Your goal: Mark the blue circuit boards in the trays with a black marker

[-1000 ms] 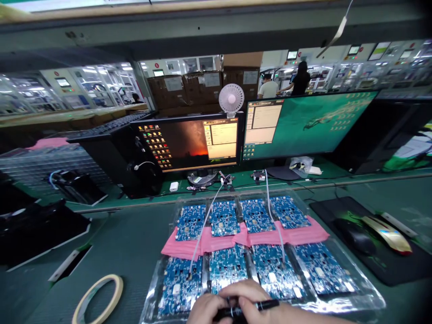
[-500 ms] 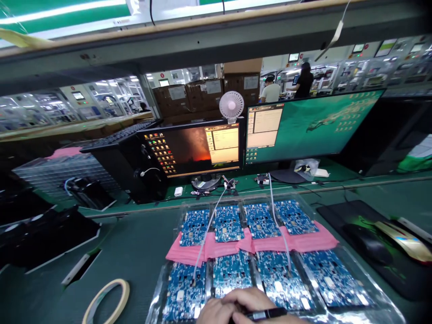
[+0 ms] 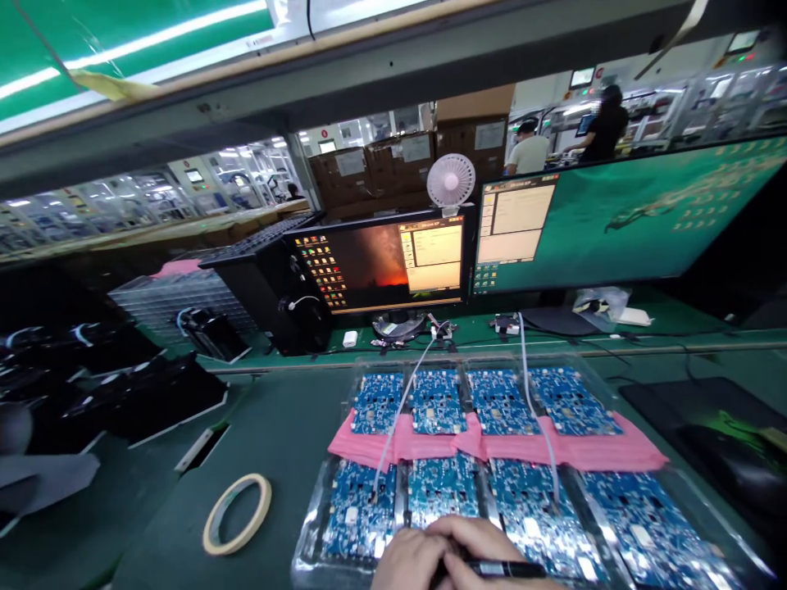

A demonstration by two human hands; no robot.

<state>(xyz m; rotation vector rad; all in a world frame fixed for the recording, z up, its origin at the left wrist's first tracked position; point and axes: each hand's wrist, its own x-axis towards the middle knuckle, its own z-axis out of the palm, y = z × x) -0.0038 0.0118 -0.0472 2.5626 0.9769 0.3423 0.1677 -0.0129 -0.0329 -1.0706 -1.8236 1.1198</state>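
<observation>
Both hands are together at the bottom centre, over the near edge of a clear plastic tray (image 3: 307, 533). My left hand (image 3: 409, 561) has its fingers curled, and what they hold, if anything, is hidden. My right hand (image 3: 483, 547) is closed on a black pen (image 3: 507, 569) that points right. Blue circuit boards (image 3: 439, 401) lie in two rows in the tray, with a pink strip (image 3: 424, 442) across the middle. White cables (image 3: 393, 426) run from small connectors behind the tray to two front-row boards.
A tape roll (image 3: 263, 500) lies left of the tray. Two monitors (image 3: 369, 266) and a small fan (image 3: 451, 180) stand behind. Black parts (image 3: 147, 393) are at the left, a mouse (image 3: 725, 467) at the right. Two people (image 3: 529, 152) are in the background.
The view has turned left, so most of the scene sits further right in the frame. More black parts show at the left. Both hands keep nearly the same pose over the tray's near edge.
</observation>
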